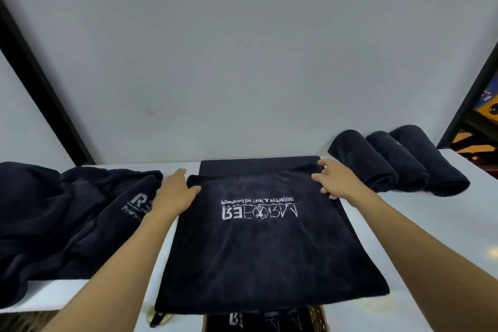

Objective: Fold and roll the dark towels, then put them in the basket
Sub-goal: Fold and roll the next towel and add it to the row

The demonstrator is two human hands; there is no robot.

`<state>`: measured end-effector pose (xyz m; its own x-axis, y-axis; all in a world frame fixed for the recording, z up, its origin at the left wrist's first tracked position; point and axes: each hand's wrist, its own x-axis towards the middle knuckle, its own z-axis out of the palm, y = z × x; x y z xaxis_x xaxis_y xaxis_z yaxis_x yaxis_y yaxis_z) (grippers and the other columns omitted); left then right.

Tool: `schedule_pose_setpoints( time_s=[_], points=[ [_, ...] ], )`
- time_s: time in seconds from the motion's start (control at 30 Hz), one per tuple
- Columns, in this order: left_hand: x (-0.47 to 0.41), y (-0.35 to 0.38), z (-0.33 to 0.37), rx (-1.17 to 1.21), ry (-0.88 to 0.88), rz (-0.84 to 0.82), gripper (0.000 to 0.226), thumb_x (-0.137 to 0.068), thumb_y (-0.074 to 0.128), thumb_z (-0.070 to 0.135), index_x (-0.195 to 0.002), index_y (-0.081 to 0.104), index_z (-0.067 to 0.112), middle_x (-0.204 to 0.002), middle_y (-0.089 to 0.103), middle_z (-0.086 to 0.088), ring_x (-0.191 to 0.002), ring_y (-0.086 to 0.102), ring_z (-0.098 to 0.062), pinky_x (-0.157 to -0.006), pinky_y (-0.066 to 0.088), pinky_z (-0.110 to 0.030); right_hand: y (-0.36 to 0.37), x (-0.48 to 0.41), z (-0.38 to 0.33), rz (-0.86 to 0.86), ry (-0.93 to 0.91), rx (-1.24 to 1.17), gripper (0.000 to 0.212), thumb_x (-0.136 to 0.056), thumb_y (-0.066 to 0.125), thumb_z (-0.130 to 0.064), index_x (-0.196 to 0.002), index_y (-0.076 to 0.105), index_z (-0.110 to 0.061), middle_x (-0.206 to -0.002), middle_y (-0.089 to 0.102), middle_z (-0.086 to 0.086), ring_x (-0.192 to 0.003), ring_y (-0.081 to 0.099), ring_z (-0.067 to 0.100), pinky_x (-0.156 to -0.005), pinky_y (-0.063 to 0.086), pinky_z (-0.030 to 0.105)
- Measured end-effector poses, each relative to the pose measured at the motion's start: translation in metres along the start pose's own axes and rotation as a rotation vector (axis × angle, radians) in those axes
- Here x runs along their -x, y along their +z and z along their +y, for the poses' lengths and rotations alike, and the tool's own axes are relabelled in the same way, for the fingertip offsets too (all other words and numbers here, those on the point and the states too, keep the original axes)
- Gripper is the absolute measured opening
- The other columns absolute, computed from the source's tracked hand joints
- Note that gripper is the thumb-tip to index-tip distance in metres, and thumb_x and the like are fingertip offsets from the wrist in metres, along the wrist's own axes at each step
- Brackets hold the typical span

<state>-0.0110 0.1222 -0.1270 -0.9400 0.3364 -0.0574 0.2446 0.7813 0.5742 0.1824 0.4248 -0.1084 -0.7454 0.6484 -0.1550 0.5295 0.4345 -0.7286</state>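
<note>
Your dark navy terry towel with the white printed lettering [258, 245] lies flat in the middle of the white bench [409, 226], doubled over on itself. The upper layer stops short of the far edge, so a strip of the lower layer shows at 12 o'clock. The lettering reads upside down from where you stand. The near edge hangs slightly past the bench's front.

Your left hand [175, 194] is at the upper layer's far corner, at about 10 o'clock on the towel. Its fingers [195, 189] are curled onto the cloth and pinch that corner, with the thumb raised on the outer side. Your right hand [334, 180] is at the opposite far corner, at about 2 o'clock. It pinches the edge there with the fingers bent round it, and the fold line is lifted slightly between your two hands.

At 9 o'clock from the towel, a loose heap of unfolded dark towels [62, 213] spreads over the left end of the bench and droops off its front; your left forearm hides part of the white lettering on one of them. At 2 o'clock, three rolled dark towels [398, 162] lie side by side, touching one another, against the pale grey wall [242, 62].

At 6 o'clock, below the bench's front edge, a brown woven basket [319, 317] is partly visible, holding dark printed cloth.
</note>
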Motion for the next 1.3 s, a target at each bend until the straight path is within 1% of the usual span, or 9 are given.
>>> schedule_pose_setpoints(
  time_s=[0.1, 0.2, 0.4, 0.57, 0.77, 0.9, 1.03, 1.13, 1.3],
  points=[
    [-0.013, -0.001, 0.013, 0.003, -0.039, 0.021, 0.024, -0.083, 0.071, 0.027, -0.102, 0.065, 0.015, -0.097, 0.061, -0.007, -0.097, 0.060, -0.029, -0.079, 0.046, -0.036, 0.005, -0.022, -0.002, 0.041, -0.053, 0.120, 0.006, -0.088, 0.062, -0.022, -0.083, 0.059, -0.017, -0.073, 0.051, 0.004, -0.068, 0.047, 0.020, -0.061, 0.039, 0.029],
    [-0.027, -0.010, 0.017, 0.112, 0.010, -0.015, 0.038, -0.078, 0.076, 0.020, -0.058, 0.048, 0.005, -0.059, 0.044, -0.005, -0.059, 0.043, -0.019, -0.057, 0.034, -0.030, -0.002, -0.035, -0.002, 0.043, -0.092, 0.076, 0.034, -0.086, 0.064, -0.019, -0.062, 0.041, -0.015, -0.060, 0.039, 0.002, -0.058, 0.037, 0.016, -0.056, 0.031, 0.028],
    [-0.048, -0.025, 0.040, 0.653, 0.027, -0.138, 0.013, -0.093, 0.063, 0.015, -0.099, 0.068, 0.005, -0.094, 0.071, -0.010, -0.081, 0.066, -0.021, -0.073, 0.054, -0.033, -0.032, -0.058, -0.010, 0.134, -0.099, -0.143, 0.015, -0.090, 0.063, -0.020, -0.081, 0.060, -0.009, -0.069, 0.053, 0.002, -0.061, 0.046, 0.013, -0.053, 0.035, 0.023],
    [-0.095, -0.003, 0.044, 0.578, -0.070, 0.082, 0.010, -0.088, 0.070, 0.019, -0.084, 0.066, 0.011, -0.093, 0.069, -0.012, -0.080, 0.065, -0.028, -0.077, 0.057, -0.040, -0.034, -0.090, -0.019, 0.329, -0.089, -0.065, 0.008, -0.089, 0.065, -0.022, -0.087, 0.068, -0.015, -0.082, 0.066, -0.001, -0.079, 0.060, 0.016, -0.070, 0.043, 0.026],
    [-0.112, 0.024, 0.053, 0.268, 0.021, 0.165, 0.026, -0.088, 0.067, 0.022, -0.112, 0.063, 0.011, -0.113, 0.064, -0.009, -0.106, 0.059, -0.027, -0.085, 0.046, -0.032, -0.004, -0.095, -0.022, 0.292, -0.072, -0.201, 0.015, -0.092, 0.052, -0.013, -0.092, 0.067, -0.015, -0.084, 0.072, 0.007, -0.071, 0.071, 0.019, -0.069, 0.061, 0.035],
    [-0.082, 0.030, 0.044, -0.046, 0.300, 0.149, 0.043, -0.087, 0.069, 0.026, -0.126, 0.055, 0.016, -0.129, 0.053, -0.010, -0.118, 0.051, -0.030, -0.099, 0.041, -0.037, 0.021, -0.056, -0.005, 0.164, -0.255, 0.104, 0.018, -0.092, 0.056, -0.018, -0.103, 0.068, -0.027, -0.101, 0.069, -0.013, -0.093, 0.063, 0.005, -0.079, 0.043, 0.009],
    [-0.001, 0.020, 0.028, 0.028, 0.623, -0.136, 0.054, -0.073, 0.062, 0.065, -0.112, 0.064, 0.027, -0.117, 0.056, 0.016, -0.111, 0.050, 0.002, -0.096, 0.031, -0.006, 0.029, 0.004, 0.024, 0.044, -0.460, 0.241, 0.023, -0.092, 0.064, -0.024, -0.114, 0.069, -0.026, -0.123, 0.064, -0.013, -0.117, 0.056, 0.004, -0.099, 0.034, 0.013],
    [0.059, 0.009, 0.001, -0.008, 0.665, -0.356, 0.071, -0.056, 0.055, 0.089, -0.116, 0.055, 0.050, -0.131, 0.037, 0.039, -0.127, 0.025, 0.025, -0.110, 0.015, -0.007, 0.023, 0.056, 0.045, -0.077, -0.509, 0.276, 0.036, -0.087, 0.061, -0.053, -0.118, 0.066, -0.036, -0.136, 0.048, -0.024, -0.132, 0.035, -0.010, -0.115, 0.019, 0.017],
    [0.106, -0.005, -0.039, -0.148, 0.710, -0.370, 0.085, -0.051, 0.054, 0.093, -0.128, 0.040, 0.059, -0.142, 0.013, 0.043, -0.136, -0.002, 0.021, -0.111, -0.003, -0.008, 0.006, 0.120, 0.060, -0.212, -0.552, 0.379, 0.066, -0.062, 0.051, -0.087, -0.122, 0.048, -0.058, -0.136, 0.023, -0.046, -0.129, 0.008, -0.031, -0.106, 0.005, 0.001]
  ],
)
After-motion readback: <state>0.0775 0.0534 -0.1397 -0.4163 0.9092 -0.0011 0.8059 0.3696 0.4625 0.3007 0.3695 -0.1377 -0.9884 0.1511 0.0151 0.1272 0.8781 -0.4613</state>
